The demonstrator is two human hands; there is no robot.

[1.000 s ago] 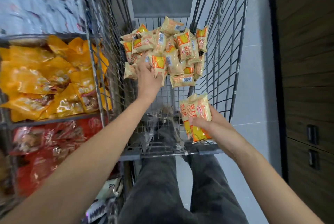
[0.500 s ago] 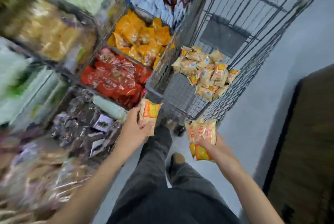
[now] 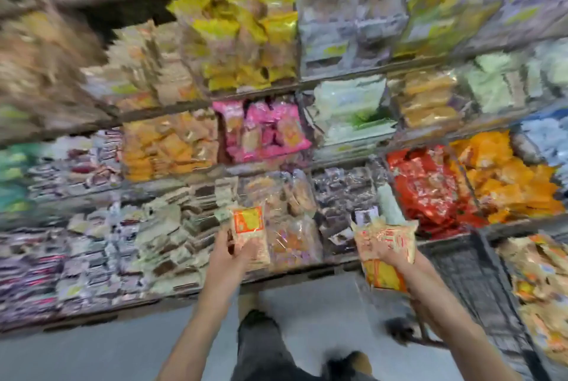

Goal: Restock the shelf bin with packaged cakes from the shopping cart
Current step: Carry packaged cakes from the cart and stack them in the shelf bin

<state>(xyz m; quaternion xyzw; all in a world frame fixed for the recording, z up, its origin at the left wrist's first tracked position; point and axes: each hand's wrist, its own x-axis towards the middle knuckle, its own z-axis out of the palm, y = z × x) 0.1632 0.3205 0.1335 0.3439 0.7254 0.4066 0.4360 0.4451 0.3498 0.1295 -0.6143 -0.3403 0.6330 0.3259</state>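
Observation:
My left hand [image 3: 229,253] grips one packaged cake [image 3: 249,231], a pale wrapper with an orange and yellow label, in front of the lowest shelf bins. My right hand [image 3: 399,260] holds a bunch of the same cake packs [image 3: 384,245], one hanging below the fingers. Right behind the left pack lies a shelf bin [image 3: 285,211] of clear-wrapped brownish cakes. The wire shopping cart [image 3: 473,276] stands at the right edge with more cake packs [image 3: 541,285] piled in it. The whole view is blurred by motion.
Tiers of shelf bins fill the view: red packs [image 3: 427,190], orange packs [image 3: 507,177], pink packs [image 3: 264,131], dark packs [image 3: 344,193]. Grey floor [image 3: 123,350] lies below the shelf front. My legs and shoes [image 3: 261,347] are at the bottom centre.
My view has swung from the cart to the shelves. My left hand took one pack from the cart and carried it toward the lower bins; my right hand kept its packs.

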